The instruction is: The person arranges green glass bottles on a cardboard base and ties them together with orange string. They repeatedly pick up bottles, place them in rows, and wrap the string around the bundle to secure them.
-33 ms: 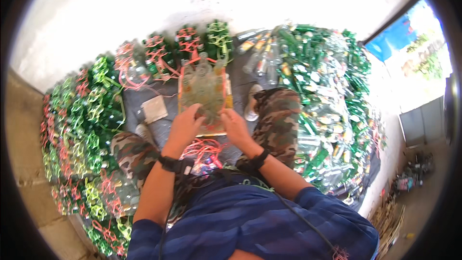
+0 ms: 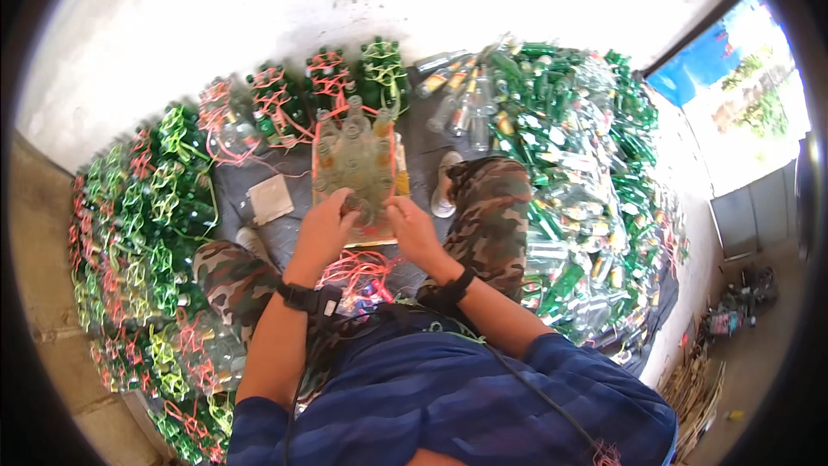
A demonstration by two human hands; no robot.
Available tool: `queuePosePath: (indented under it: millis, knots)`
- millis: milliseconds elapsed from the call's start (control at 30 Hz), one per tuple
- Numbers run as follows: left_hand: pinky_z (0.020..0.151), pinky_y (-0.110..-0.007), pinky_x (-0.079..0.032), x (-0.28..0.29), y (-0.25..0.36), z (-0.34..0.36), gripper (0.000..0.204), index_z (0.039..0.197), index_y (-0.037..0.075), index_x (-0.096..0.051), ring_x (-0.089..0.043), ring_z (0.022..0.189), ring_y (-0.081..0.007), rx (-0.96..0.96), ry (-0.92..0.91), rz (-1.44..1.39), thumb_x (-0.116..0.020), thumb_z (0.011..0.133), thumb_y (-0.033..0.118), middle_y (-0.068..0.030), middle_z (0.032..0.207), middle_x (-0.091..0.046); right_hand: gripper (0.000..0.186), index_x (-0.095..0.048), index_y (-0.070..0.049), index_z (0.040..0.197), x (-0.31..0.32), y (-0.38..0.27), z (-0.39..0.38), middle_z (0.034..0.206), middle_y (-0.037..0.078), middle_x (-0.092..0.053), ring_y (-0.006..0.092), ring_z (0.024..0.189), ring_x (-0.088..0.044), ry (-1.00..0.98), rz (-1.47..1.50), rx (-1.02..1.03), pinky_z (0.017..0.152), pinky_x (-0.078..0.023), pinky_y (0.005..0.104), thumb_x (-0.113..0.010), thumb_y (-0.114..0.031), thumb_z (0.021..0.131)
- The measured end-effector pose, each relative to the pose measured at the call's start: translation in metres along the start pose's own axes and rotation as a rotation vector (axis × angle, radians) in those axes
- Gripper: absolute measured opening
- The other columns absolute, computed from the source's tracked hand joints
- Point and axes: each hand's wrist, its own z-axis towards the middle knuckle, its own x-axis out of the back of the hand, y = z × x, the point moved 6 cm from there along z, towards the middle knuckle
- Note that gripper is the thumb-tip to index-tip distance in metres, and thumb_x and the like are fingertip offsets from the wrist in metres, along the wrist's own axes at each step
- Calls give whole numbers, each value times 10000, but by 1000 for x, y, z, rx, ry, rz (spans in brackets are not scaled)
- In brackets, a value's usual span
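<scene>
Between my legs a cluster of clear glass bottles (image 2: 354, 151) stands upright, packed close together on a flat board (image 2: 373, 240). Pink-red cord (image 2: 394, 151) shows along the sides of the cluster. My left hand (image 2: 326, 229) is at its near left corner, with fingers curled in beside a bottle mouth (image 2: 352, 204). At the near right corner is my right hand (image 2: 414, 231), thumb and fingers closed together against the bottles. What either hand pinches is hidden or too small to tell. Loose pink-red cord (image 2: 360, 269) lies in a tangle just below the board.
Green bottles bound with pink and yellow-green cord (image 2: 177, 181) stand in rows at the left. More bundles (image 2: 329, 78) line the white wall. A big heap of loose bottles (image 2: 569, 173) fills the right. A square beige piece (image 2: 271, 199) lies on the dark sheet (image 2: 233, 181).
The whole view has shifted slightly, so things sit a little farther left. Both hands stay at the near corners of the bottle cluster.
</scene>
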Motion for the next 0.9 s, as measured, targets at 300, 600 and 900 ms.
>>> queuePosePath:
  millis: [300,600,900]
  knots:
    - [746,-422,-537,3,-1,-8,345,1245,64,-654,-700,849,-345,-73,80,96,-748,935,184,-148,917,-728,251,-640,-42,1207,5,-32,-10,1069,246,-703,455,1024,-672,-5,-242,81,832,-534,481,-532,-219,1065]
    - [804,-464,-543,0,-11,-13,392,1286,38,-636,-692,931,-391,-96,125,-13,-728,950,216,-187,1008,-724,218,-628,-52,1167,4,-43,-11,1014,243,-701,467,965,-665,-30,-378,144,797,-523,527,-536,-213,1053]
    - [785,-438,-539,-5,-20,-13,432,1321,59,-626,-689,908,-371,-123,132,-24,-743,924,185,-162,959,-718,153,-602,-51,1085,-3,-51,-10,895,245,-688,473,850,-659,-60,-535,262,729,-507,558,-538,-171,1015]
